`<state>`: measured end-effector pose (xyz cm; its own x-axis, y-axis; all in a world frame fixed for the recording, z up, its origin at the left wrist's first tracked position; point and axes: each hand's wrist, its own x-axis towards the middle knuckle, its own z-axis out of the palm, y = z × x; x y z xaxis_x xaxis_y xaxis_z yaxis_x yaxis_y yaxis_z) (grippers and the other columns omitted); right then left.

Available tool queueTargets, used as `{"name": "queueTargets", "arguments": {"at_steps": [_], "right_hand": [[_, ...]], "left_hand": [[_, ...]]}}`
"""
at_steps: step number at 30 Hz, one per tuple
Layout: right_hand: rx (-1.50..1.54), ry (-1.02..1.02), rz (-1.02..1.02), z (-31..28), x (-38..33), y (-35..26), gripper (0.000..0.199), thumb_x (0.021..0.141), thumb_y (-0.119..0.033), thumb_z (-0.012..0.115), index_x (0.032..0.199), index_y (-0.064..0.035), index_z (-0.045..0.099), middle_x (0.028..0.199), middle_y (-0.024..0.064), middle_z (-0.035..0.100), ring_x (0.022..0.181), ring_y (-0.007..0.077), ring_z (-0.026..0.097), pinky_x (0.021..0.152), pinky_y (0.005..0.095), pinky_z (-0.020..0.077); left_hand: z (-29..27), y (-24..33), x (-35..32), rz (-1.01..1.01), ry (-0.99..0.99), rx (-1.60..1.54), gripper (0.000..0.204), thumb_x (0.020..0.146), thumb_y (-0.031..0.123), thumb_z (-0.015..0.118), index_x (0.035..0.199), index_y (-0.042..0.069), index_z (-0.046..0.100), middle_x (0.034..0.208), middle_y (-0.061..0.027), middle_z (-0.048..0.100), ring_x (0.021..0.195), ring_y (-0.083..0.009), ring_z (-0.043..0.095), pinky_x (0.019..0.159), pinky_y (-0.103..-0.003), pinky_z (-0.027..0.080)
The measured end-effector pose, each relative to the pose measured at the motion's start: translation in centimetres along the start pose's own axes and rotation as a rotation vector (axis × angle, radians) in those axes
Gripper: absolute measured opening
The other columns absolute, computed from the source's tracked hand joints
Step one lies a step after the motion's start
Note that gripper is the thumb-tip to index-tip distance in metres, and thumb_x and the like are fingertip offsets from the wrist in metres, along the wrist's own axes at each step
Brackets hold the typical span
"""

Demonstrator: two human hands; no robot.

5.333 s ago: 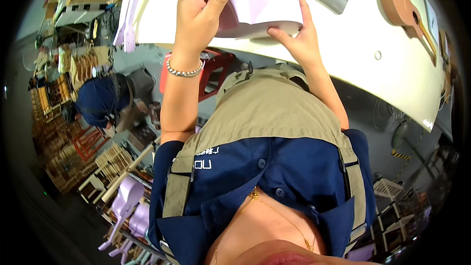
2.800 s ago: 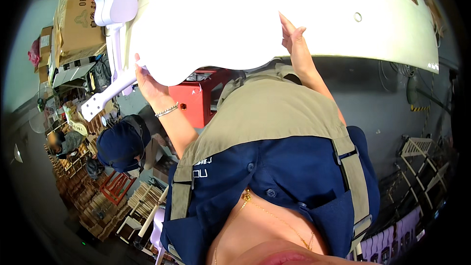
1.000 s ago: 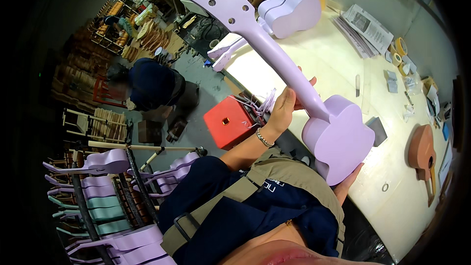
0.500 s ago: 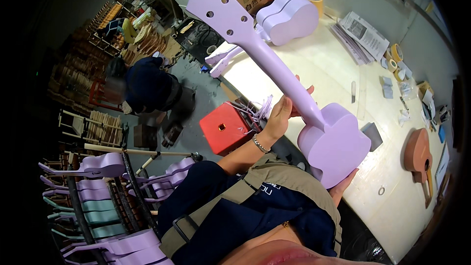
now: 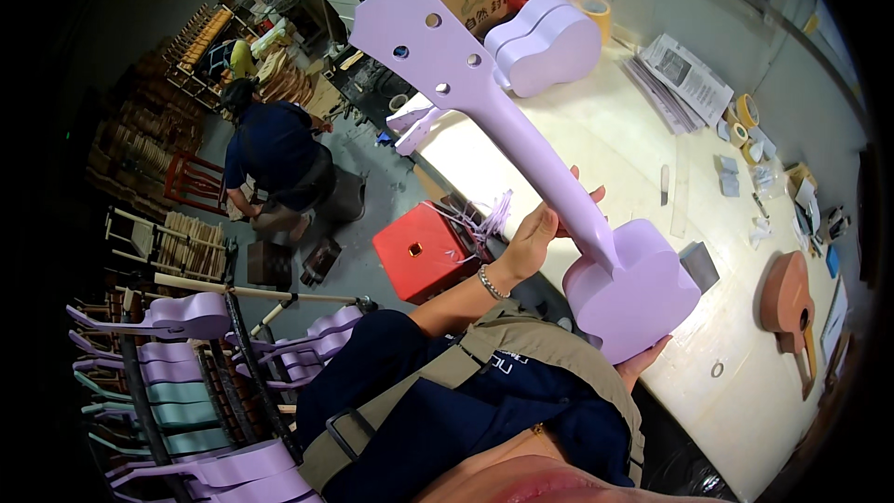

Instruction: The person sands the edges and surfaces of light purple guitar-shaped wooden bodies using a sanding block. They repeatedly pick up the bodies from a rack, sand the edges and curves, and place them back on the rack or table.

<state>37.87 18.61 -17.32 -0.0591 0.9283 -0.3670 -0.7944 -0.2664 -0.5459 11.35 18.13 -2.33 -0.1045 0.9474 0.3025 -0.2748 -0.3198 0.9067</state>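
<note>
A lilac ukulele [image 5: 638,293] without strings is held slantwise before me, its back turned up and its headstock toward the far left. Round the underside of its neck near the body, my left hand [image 5: 535,237] is closed, with a bead bracelet on the wrist. My right hand [image 5: 645,357] supports the lower end of the body from beneath; most of its fingers are hidden. A grey block [image 5: 699,266] lies on the table just right of the body. Behind the headstock, more lilac ukuleles [image 5: 549,47] lie on the table.
The white worktable [image 5: 689,401] carries a brown ukulele [image 5: 784,293], papers [image 5: 684,74], tape rolls [image 5: 748,110] and a small blade-like tool [image 5: 664,184]. A red stool [image 5: 419,250] stands left of it. Racked lilac and green ukuleles [image 5: 191,391] are lower left. A person [image 5: 275,154] sits beyond.
The ukulele's headstock has dipped slightly, and the body has shifted a little lower in view with both hands still on it. The co-worker has straightened somewhat.
</note>
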Motion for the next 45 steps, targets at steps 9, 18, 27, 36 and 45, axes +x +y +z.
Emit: {"name": "queueTargets", "arguments": {"at_steps": [9,18,27,36,45], "right_hand": [[-0.035,0.005,0.009,-0.2,-0.2,-0.2,0.059,0.092,-0.048,0.021,0.131,-0.0050,0.032,0.123,0.0147,0.046,0.109,0.0273,0.048,0.092,0.0369,0.0409],[-0.629,-0.277,0.108,-3.9,-6.3,-2.1,0.030,0.085,-0.024,0.047,0.106,-0.0025,0.045,0.091,0.0069,0.046,0.081,0.0158,0.044,0.070,0.0219,0.0371],[-0.252,-0.203,0.459,-1.4,-2.0,0.9,0.036,0.083,-0.033,0.045,0.101,-0.0018,0.048,0.085,0.0100,0.052,0.073,0.0200,0.049,0.061,0.0268,0.0402],[-0.384,-0.286,0.442,2.9,-0.5,0.5,0.088,0.075,-0.076,0.020,0.130,-0.0083,0.037,0.115,0.0122,0.052,0.071,0.0197,0.058,0.057,0.0292,0.0449],[-0.406,-0.282,0.469,1.9,0.1,1.4,0.086,0.077,-0.074,0.018,0.127,-0.0070,0.040,0.111,0.0099,0.053,0.083,0.0176,0.055,0.071,0.0310,0.0420]], "left_hand": [[-0.1,-0.2,0.7,0.014,0.079,0.023,0.061,0.093,0.040,0.030,0.137,0.001,0.013,0.123,-0.0139,0.047,0.114,-0.0255,0.048,0.092,-0.033,0.041],[-2.9,2.6,3.4,0.056,0.163,-0.431,0.041,0.085,0.036,0.054,0.112,0.008,0.040,0.083,-0.0097,0.058,0.092,-0.0337,0.060,0.087,-0.045,0.046],[-2.3,3.8,3.7,0.157,0.077,-0.259,0.037,0.083,0.029,0.060,0.104,0.004,0.043,0.078,-0.0141,0.060,0.081,-0.0312,0.062,0.080,-0.046,0.048],[-2.3,7.5,3.9,0.201,0.267,0.138,0.019,0.083,0.009,0.059,0.098,0.002,0.051,0.069,-0.0057,0.057,0.062,-0.0163,0.060,0.068,-0.033,0.052],[-4.8,9.1,2.8,0.289,0.523,0.340,0.019,0.082,0.005,0.060,0.099,0.001,0.052,0.075,-0.0045,0.057,0.063,-0.0133,0.058,0.059,-0.027,0.049]]}}
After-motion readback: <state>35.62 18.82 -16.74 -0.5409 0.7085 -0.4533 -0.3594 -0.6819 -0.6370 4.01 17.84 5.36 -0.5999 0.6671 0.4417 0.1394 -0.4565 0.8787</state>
